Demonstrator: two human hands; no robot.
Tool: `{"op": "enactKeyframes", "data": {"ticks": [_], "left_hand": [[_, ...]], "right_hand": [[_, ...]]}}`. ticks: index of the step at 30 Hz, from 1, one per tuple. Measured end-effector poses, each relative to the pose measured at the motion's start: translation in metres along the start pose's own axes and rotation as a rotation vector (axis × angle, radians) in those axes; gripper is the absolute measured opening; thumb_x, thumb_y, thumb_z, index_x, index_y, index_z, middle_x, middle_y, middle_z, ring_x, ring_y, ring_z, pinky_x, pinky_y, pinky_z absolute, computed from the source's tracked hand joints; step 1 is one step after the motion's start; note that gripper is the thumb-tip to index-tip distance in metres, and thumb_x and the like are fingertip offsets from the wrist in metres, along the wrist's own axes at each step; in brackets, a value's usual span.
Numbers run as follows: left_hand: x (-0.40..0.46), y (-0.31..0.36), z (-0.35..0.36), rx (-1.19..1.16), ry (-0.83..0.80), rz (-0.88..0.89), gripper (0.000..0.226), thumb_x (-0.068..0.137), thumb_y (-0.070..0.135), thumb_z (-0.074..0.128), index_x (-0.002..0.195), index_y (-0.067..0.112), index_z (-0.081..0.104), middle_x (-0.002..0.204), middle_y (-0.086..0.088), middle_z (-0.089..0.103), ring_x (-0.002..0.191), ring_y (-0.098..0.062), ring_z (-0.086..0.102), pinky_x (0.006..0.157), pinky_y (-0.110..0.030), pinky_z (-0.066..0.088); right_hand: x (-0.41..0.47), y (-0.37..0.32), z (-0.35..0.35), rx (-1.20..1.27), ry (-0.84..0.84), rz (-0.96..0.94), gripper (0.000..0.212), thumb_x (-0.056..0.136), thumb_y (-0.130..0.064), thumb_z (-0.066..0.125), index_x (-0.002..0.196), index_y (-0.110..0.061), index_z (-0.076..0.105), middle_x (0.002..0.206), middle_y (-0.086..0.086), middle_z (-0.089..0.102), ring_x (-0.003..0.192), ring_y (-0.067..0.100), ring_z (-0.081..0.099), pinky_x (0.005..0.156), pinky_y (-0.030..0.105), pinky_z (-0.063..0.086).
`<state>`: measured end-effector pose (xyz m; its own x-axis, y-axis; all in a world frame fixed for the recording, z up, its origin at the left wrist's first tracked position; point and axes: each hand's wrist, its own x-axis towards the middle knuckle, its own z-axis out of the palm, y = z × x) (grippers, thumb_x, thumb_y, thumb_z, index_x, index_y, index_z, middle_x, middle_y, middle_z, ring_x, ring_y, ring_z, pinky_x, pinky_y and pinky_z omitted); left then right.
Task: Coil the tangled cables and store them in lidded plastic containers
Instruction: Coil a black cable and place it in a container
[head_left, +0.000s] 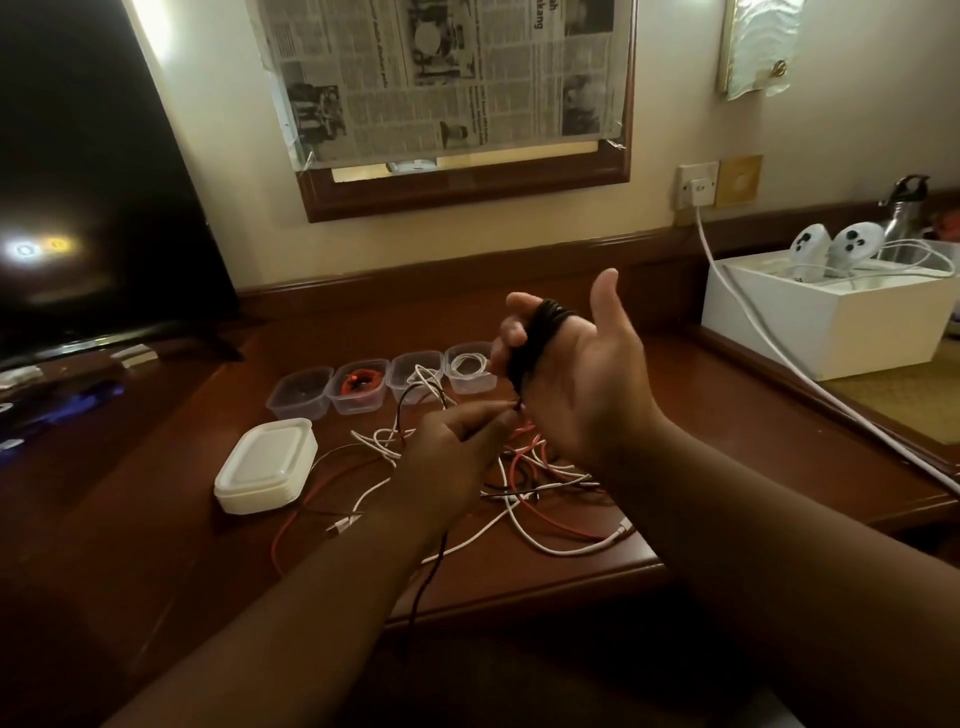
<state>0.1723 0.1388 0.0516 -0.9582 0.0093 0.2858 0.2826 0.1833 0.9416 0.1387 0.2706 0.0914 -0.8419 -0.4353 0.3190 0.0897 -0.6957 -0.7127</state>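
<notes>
From the head camera, the right hand (582, 379) is raised palm-up above the wooden desk (727, 415), thumb upright, with a black cable (540, 332) wound in several turns around its fingers, which curl over the coil. The left hand (457, 447) sits just below and beside it, its fingertips pinching the loose run of that same black cable near the right palm's heel; the cable's tail loops up behind this hand and also drops down past the left forearm toward the desk's front edge.

Beneath both hands lies a tangle of white, red and black cables (524, 483) spread over the desk. Behind it stands a row of four clear plastic containers (384, 387), all open: the leftmost holds something dark, the next an orange-red coil, the third white cable spilling out, the rightmost a white coil. A stack of white lids (267, 465) rests left of the tangle. Farther off are a dark television (93, 208), a white box (831, 322) holding two white controllers, and a newspaper (441, 78) taped over a framed panel.
</notes>
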Motion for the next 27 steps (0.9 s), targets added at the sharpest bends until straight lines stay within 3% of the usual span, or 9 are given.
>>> {"op": "enactKeyframes", "data": {"ticks": [4,6,9,14,16,19,22,25,27], "left_hand": [[0.002,0.005,-0.014,0.303,-0.031,0.168,0.011,0.093,0.018,0.065,0.096,0.024,0.074,0.082,0.013,0.073,0.080,0.004,0.068,0.069,-0.011,0.050],[0.007,0.008,-0.025,0.338,-0.024,0.222,0.008,0.089,0.017,0.070,0.095,0.020,0.075,0.083,0.008,0.074,0.081,-0.003,0.071,0.070,-0.018,0.056],[0.008,0.015,-0.031,0.342,0.014,0.254,0.007,0.082,0.021,0.077,0.085,0.025,0.072,0.081,0.003,0.073,0.077,-0.012,0.073,0.068,-0.028,0.060],[0.012,0.008,-0.026,-0.174,0.016,0.018,0.022,0.073,0.035,0.079,0.082,0.018,0.069,0.077,-0.011,0.061,0.062,-0.026,0.055,0.057,-0.031,0.044],[0.013,0.003,-0.016,-0.365,0.041,-0.078,0.012,0.078,0.033,0.075,0.081,0.022,0.073,0.084,-0.017,0.054,0.068,-0.025,0.048,0.062,-0.030,0.038],[0.010,-0.003,-0.004,-0.423,0.097,-0.140,0.010,0.089,0.020,0.062,0.084,0.016,0.070,0.062,-0.005,0.055,0.045,-0.012,0.048,0.043,-0.021,0.037],[0.006,-0.006,0.001,-0.139,0.056,-0.081,0.020,0.095,0.021,0.061,0.080,0.026,0.074,0.055,0.006,0.058,0.048,-0.012,0.051,0.052,-0.027,0.038],[0.007,-0.009,-0.006,0.233,0.008,0.042,0.015,0.097,0.021,0.061,0.094,0.030,0.072,0.081,0.017,0.073,0.079,0.000,0.067,0.078,-0.028,0.052],[0.009,-0.011,-0.014,0.481,-0.041,0.199,0.013,0.098,0.025,0.060,0.102,0.026,0.072,0.087,0.012,0.073,0.082,-0.002,0.067,0.076,-0.029,0.055]], "right_hand": [[-0.001,0.005,-0.007,-1.236,-0.003,-0.177,0.077,0.090,-0.076,0.014,0.088,-0.016,0.063,0.076,0.004,0.059,0.069,0.013,0.058,0.066,0.031,0.045],[-0.003,0.009,-0.007,-1.492,-0.068,-0.124,0.077,0.091,-0.075,0.013,0.065,-0.015,0.054,0.060,0.002,0.051,0.051,0.008,0.046,0.057,0.031,0.037],[-0.006,0.010,-0.003,-1.403,-0.050,0.119,0.075,0.091,-0.070,0.014,0.068,-0.013,0.056,0.062,0.002,0.053,0.053,0.010,0.045,0.058,0.031,0.036],[-0.006,-0.001,-0.007,-0.468,-0.159,0.552,0.078,0.090,-0.078,0.017,0.054,-0.016,0.046,0.046,-0.001,0.032,0.041,0.013,0.026,0.046,0.028,0.017],[-0.007,-0.003,-0.006,-0.166,-0.257,0.565,0.076,0.089,-0.079,0.021,0.054,-0.015,0.044,0.044,-0.003,0.032,0.038,0.011,0.029,0.043,0.026,0.019],[-0.006,-0.002,-0.002,0.152,-0.229,0.380,0.076,0.089,-0.079,0.021,0.067,-0.013,0.051,0.055,-0.001,0.038,0.048,0.013,0.039,0.051,0.026,0.032],[-0.002,0.001,-0.005,0.036,-0.050,0.098,0.071,0.087,-0.077,0.024,0.084,-0.012,0.052,0.069,0.002,0.043,0.062,0.016,0.046,0.064,0.030,0.038],[0.002,0.009,-0.010,-0.367,0.046,-0.018,0.059,0.083,-0.067,0.030,0.088,-0.012,0.053,0.070,0.000,0.049,0.065,0.013,0.050,0.067,0.029,0.044],[0.002,0.015,-0.010,-0.601,0.071,-0.029,0.054,0.085,-0.063,0.032,0.087,-0.014,0.054,0.068,-0.003,0.051,0.065,0.011,0.051,0.071,0.031,0.044]]}}
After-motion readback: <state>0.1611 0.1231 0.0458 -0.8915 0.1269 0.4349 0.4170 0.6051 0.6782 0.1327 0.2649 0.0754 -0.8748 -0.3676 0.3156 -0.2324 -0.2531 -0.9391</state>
